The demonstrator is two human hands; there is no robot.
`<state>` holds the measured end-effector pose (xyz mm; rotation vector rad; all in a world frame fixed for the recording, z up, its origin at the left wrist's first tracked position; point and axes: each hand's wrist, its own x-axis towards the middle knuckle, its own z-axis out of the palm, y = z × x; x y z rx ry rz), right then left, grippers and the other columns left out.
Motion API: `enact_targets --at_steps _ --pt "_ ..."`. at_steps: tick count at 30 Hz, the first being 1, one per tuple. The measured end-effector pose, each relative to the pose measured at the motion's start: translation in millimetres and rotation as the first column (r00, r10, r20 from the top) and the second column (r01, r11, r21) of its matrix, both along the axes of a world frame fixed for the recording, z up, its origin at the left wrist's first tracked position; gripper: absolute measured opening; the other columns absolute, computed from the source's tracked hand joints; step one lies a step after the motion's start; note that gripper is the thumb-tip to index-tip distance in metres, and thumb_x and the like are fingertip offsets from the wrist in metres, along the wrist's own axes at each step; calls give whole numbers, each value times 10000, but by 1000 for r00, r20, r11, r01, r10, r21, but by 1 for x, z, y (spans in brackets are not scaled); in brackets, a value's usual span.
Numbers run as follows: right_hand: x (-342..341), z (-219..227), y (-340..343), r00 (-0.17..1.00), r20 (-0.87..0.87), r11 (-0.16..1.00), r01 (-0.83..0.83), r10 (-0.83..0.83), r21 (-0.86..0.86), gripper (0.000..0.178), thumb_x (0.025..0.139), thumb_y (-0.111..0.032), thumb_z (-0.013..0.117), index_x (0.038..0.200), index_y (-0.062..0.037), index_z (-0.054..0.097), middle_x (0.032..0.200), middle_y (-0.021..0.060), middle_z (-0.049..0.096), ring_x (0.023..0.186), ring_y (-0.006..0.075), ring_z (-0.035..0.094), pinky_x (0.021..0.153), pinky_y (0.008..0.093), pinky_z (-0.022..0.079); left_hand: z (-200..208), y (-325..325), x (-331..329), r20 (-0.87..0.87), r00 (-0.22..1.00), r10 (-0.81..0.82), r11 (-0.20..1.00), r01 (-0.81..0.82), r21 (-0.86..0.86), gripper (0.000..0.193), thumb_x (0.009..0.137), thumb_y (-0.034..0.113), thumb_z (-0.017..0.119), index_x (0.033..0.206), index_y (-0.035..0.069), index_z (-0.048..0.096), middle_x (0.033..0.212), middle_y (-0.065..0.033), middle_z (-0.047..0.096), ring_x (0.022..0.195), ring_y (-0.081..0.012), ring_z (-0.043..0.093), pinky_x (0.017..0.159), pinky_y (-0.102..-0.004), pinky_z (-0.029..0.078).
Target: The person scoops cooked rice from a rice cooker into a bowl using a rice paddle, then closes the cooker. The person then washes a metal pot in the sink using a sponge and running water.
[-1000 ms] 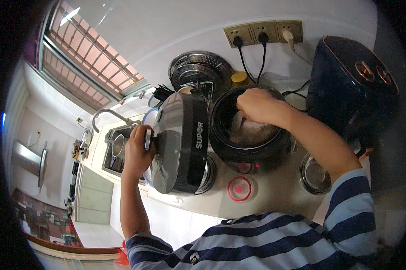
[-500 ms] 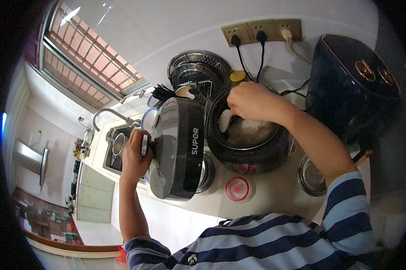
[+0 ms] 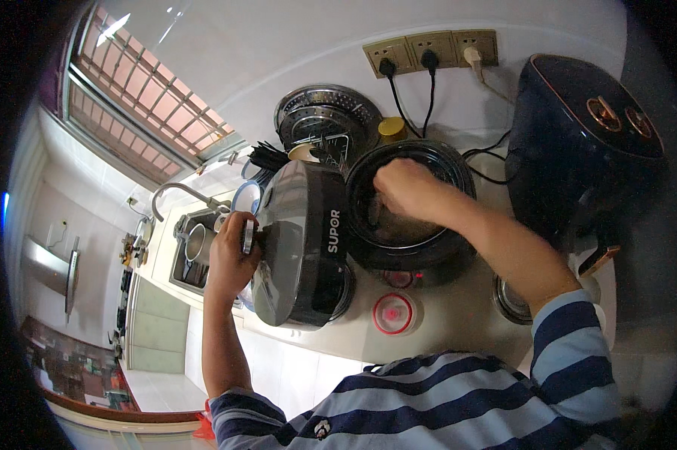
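Observation:
My left hand [image 3: 232, 253] is closed round the handle of a large grey-and-black cooker lid [image 3: 297, 251], holding it tilted up on edge, left of the pot. In front of me stands a round black electric cooking pot [image 3: 428, 259], uncovered, with brownish contents [image 3: 402, 227] inside. Over its mouth my right hand [image 3: 406, 187] is a closed fist, reaching in from the right. A spoon-like utensil [image 3: 374, 210] points down from the fist into the pot, mostly hidden by the hand and shadow.
A dark air fryer [image 3: 586, 127] stands at the right. Behind are steel steamer trays [image 3: 327, 109], a yellow-lidded jar [image 3: 392, 129] and plugged cords below sockets [image 3: 431, 54]. A red-rimmed round container [image 3: 393, 313] sits near the counter's front. Left lies a sink [image 3: 192, 262] with a faucet [image 3: 185, 187].
My right hand has sunk lower into the pot, and the pale spoon end that showed before is now mostly out of sight. The lid stays held up, slightly shifted.

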<state>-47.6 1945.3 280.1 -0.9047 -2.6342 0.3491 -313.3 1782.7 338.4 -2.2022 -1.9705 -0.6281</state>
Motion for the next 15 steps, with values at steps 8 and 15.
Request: enact_targets --at_steps 8,15 --pt "1 3 1 991 -133 998 21 -12 65 170 726 -161 646 796 -6 658 799 205 631 773 365 619 684 430 499 1 2 -1 20 1000 -18 1000 18 -11 343 633 -54 541 956 46 483 914 -179 532 858 -417 519 718 -422 426" --pt "4 14 -7 954 263 989 137 -147 53 205 764 -194 630 805 5 655 807 200 637 789 361 626 679 418 512 6 6 2 37 998 -52 998 50 46 343 629 -62 543 949 50 487 918 -175 528 820 -413 525 677 -409 431"
